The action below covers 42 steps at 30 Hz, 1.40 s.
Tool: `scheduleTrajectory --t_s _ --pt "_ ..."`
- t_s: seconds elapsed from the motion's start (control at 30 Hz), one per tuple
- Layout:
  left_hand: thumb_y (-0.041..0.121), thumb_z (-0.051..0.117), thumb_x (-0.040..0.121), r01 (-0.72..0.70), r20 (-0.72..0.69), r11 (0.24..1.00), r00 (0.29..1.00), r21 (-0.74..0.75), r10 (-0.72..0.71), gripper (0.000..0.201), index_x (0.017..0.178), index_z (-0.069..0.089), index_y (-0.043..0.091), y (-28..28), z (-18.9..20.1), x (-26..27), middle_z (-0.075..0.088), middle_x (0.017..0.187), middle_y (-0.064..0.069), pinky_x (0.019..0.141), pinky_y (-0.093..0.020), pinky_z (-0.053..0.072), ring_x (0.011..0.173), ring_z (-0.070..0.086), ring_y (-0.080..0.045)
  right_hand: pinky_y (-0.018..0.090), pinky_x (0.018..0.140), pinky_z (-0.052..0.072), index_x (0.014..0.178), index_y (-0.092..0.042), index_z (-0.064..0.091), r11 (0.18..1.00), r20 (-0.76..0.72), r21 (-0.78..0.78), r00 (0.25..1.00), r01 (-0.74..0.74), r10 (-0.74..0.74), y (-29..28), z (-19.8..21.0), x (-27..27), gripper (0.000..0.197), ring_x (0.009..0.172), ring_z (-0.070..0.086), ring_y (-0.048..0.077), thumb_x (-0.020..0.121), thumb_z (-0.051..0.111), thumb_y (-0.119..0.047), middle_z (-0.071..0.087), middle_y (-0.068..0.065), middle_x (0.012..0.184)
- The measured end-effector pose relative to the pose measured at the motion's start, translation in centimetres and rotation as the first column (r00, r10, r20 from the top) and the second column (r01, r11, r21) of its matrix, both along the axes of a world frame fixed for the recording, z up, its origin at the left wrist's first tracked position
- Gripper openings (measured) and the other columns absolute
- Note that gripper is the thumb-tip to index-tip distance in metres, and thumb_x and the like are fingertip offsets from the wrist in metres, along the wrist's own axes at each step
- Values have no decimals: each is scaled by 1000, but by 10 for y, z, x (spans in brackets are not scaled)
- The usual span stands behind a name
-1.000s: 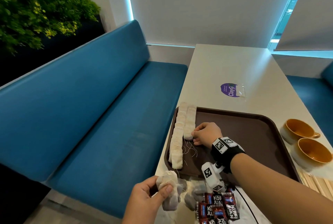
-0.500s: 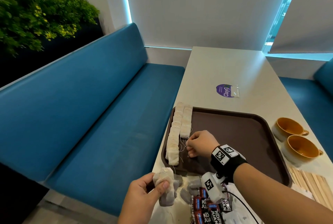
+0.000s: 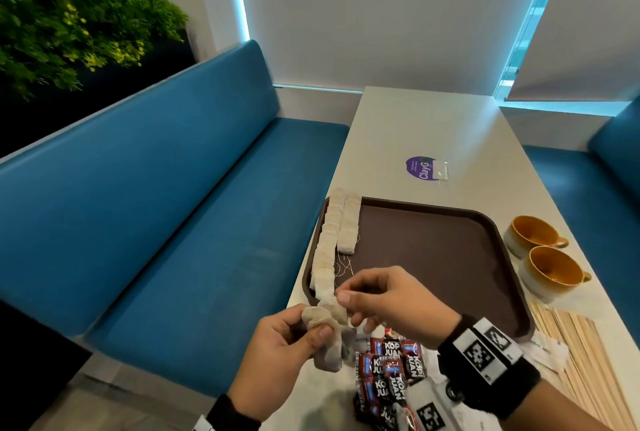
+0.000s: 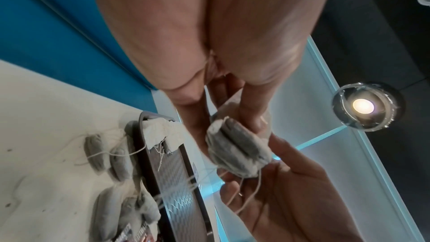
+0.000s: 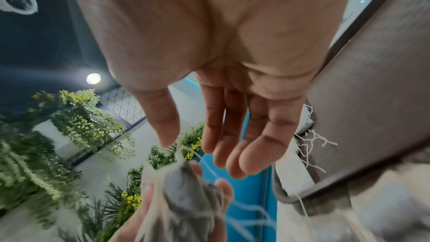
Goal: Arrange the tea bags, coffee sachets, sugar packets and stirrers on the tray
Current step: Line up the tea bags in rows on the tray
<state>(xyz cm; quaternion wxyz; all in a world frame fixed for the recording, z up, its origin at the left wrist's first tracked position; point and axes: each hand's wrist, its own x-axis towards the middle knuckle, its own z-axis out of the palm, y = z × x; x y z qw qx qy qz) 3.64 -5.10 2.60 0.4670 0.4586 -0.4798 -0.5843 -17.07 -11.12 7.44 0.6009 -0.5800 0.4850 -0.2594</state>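
Observation:
My left hand (image 3: 311, 325) grips a bundle of tea bags (image 3: 327, 330) over the table's near left corner. My right hand (image 3: 346, 293) reaches in from the right, fingers nearly straight, with its thumb tip touching the top of the tea bag bundle (image 5: 186, 200); strings hang from the bundle (image 4: 239, 150) over its palm. The brown tray (image 3: 433, 257) carries two rows of tea bags (image 3: 332, 233) along its left edge. Red and black coffee sachets (image 3: 391, 368) lie in front of the tray. Loose tea bags (image 4: 104, 154) rest on the table. Wooden stirrers (image 3: 588, 354) lie to the right, beside white packets (image 3: 549, 349).
Two orange-lined cups (image 3: 533, 236) (image 3: 554, 269) stand right of the tray. A purple sticker (image 3: 420, 169) lies on the white table beyond it. A blue bench (image 3: 173, 222) runs along the table's left side, with plants (image 3: 69, 25) behind.
My right hand has left the shorter tea bag row on the tray and drawn back towards me to the bundle. My left hand has lifted the bundle slightly to meet it.

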Motion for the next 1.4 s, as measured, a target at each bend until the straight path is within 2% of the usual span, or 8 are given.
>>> scheduleTrajectory --t_s 0.2,0.47,0.6,0.77,0.87,1.0,1.2,1.4 --pt "37 80 77 26 41 999 999 -36 -25 29 91 78 12 3 1 -5 74 88 -17 91 -59 55 84 68 -27 28 64 56 93 -13 81 996 -5 -85 999 37 -38 21 -4 -8 15 70 65 15 87 81 -27 77 16 89" --pt "16 72 83 -68 -1 993 998 93 68 13 92 79 10 -3 -6 -9 75 93 -21 78 -44 61 87 71 -32 24 57 55 90 -6 76 972 82 -47 971 231 -226 7 -7 -13 12 64 68 18 94 73 -17 75 20 82" --pt "10 66 92 -132 -6 976 991 174 135 12 94 75 3 -7 -8 -7 74 95 -24 74 -56 62 82 72 -32 36 66 62 92 -12 76 943 14 -91 947 321 -321 -24 -19 -16 11 66 69 22 94 73 -23 76 14 80" --pt "4 62 95 -177 -14 954 983 240 185 11 98 70 -3 -10 -8 -3 73 94 -24 63 -51 62 77 72 -34 49 73 65 93 -10 70 849 -32 -49 849 526 -528 -80 -64 -18 11 66 71 25 100 66 -17 73 18 89" --pt "5 64 94 -182 8 949 983 256 186 9 96 72 2 -11 -9 2 73 96 -26 63 -52 62 81 73 -40 53 77 64 95 -7 69 890 -76 34 889 455 -452 -99 -79 -10 10 63 66 21 99 66 -15 69 14 80" --pt "4 66 93 -204 15 941 978 269 208 9 93 75 5 -11 -11 8 74 95 -24 60 -49 62 77 73 -36 43 73 64 100 -7 70 942 -164 58 934 330 -317 -108 -79 6 11 57 63 17 99 68 -17 65 6 67" --pt "4 67 91 -211 18 936 976 282 215 14 86 78 11 -10 -10 11 74 90 -20 62 -49 62 75 73 -35 41 71 65 104 -11 69 924 -257 63 901 377 -351 -131 -90 5 11 61 65 18 98 69 -20 68 10 80" --pt "8 71 89 -213 61 934 977 286 204 13 86 79 17 -10 -10 15 75 93 -16 67 -52 63 78 75 -32 37 62 64 96 -8 69 913 -271 18 881 407 -387 -141 -91 6 12 55 65 16 92 77 -17 70 10 74"
